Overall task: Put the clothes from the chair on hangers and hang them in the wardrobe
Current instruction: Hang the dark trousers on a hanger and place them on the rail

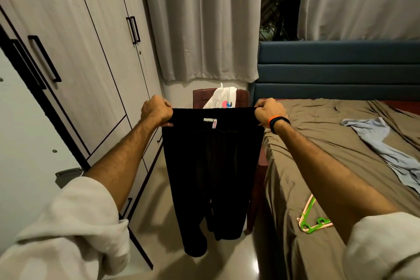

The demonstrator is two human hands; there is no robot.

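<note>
Head view: both hands [156,110] grip black trousers [211,166] by the waistband.

Both arms outstretched, left hand [156,110] and right hand [269,111] apparently fisted, knuckles up

The strip of floor [227,254] between the wardrobe [75,57] and the bed [318,143] is narrow — black trousers [211,166] hang across most of it. Behind them the chair [242,98] blocks the far end, against the curtain [204,20]. The wardrobe doors are closed — handles stick out. On the bed, hangers [314,225] lie near the edge.
</note>
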